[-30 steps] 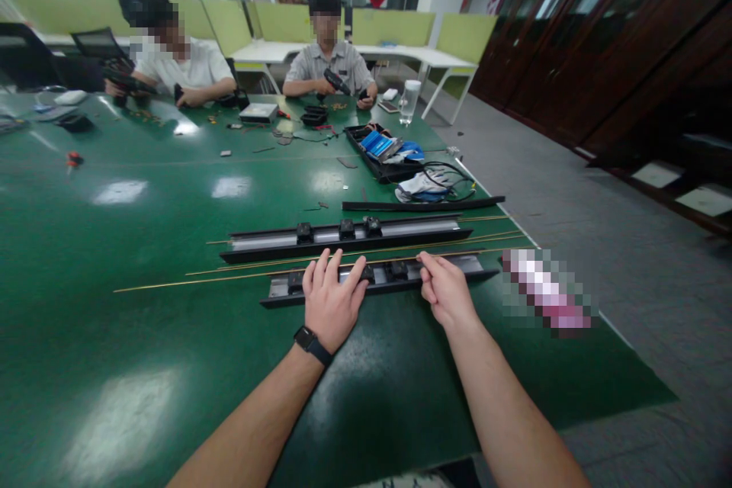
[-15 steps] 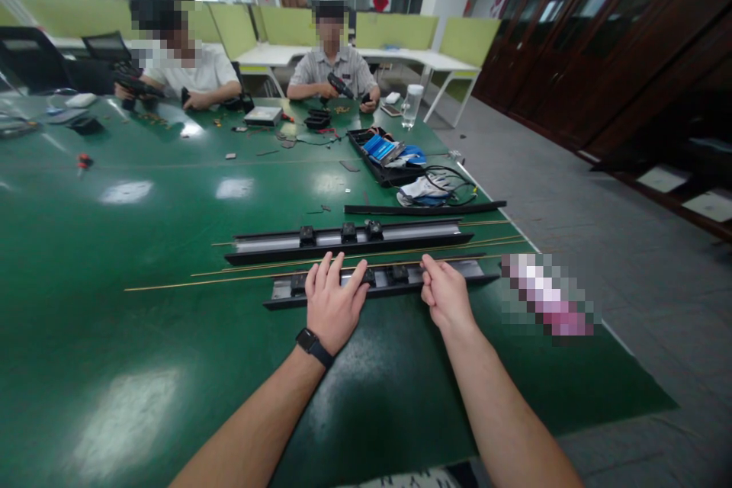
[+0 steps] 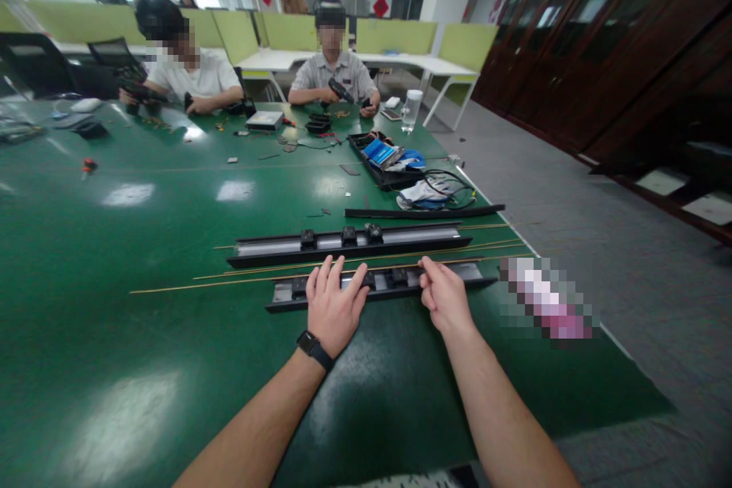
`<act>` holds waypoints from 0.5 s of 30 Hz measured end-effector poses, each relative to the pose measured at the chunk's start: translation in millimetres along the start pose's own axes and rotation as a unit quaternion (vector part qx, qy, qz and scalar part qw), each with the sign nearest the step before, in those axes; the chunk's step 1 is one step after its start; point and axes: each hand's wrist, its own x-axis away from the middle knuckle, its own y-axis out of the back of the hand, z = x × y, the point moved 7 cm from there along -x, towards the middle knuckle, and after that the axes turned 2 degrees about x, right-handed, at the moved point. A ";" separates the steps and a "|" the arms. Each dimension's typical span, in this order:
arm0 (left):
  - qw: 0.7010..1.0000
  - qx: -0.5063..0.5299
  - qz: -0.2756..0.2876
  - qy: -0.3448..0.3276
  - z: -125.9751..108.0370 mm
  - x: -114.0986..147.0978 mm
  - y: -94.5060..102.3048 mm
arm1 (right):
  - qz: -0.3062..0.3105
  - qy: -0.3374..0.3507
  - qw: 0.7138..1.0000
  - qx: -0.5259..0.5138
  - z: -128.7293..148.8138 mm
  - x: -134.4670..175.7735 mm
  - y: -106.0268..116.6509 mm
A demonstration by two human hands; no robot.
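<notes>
A near black channel (image 3: 487,281) with a pale inner strip lies crosswise in front of me, and black blocks (image 3: 396,276) sit in it. My left hand (image 3: 335,301) rests over its middle, fingers spread, hiding part of the blocks. Long thin brass-coloured rods run along it; the nearest rod (image 3: 188,287) passes by the fingertips of both hands. My right hand (image 3: 443,291) is closed in a pinch on that rod, above the channel's right part. Just beyond lies a second black channel (image 3: 268,246) bearing several black blocks (image 3: 348,235).
Behind the channels lie a black strip (image 3: 423,212), white-blue gloves (image 3: 426,192) and a black tray (image 3: 366,154). A pixelated pink item (image 3: 546,301) is near the right table edge. Across the green table (image 3: 171,213), two people handle power drills (image 3: 341,90). A bottle (image 3: 410,110) stands there.
The view has shifted very slightly. Both hands keep their places on the near channel and rod, with no clear movement.
</notes>
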 end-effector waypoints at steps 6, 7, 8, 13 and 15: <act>1.000 -0.003 -0.005 -0.004 -0.1 0.3 -1.0 | 0.017 -0.007 1.000 -0.001 -0.8 -0.8 -0.8; 1.000 -0.003 -0.006 -0.004 -0.2 0.3 -1.0 | 0.018 -0.009 1.000 -0.003 -1.2 -1.0 -0.9; 1.000 -0.002 -0.006 -0.004 -0.1 0.3 -1.0 | 0.018 -0.011 1.000 -0.004 -1.6 -1.2 -0.9; 1.000 0.000 -0.002 0.000 0.2 -0.1 -0.6 | 0.004 -0.004 1.000 -0.006 -2.3 -1.8 -0.7; 1.000 0.000 -0.002 0.000 0.1 -0.2 -0.1 | -0.004 0.001 1.000 -0.005 -2.3 -1.9 -0.5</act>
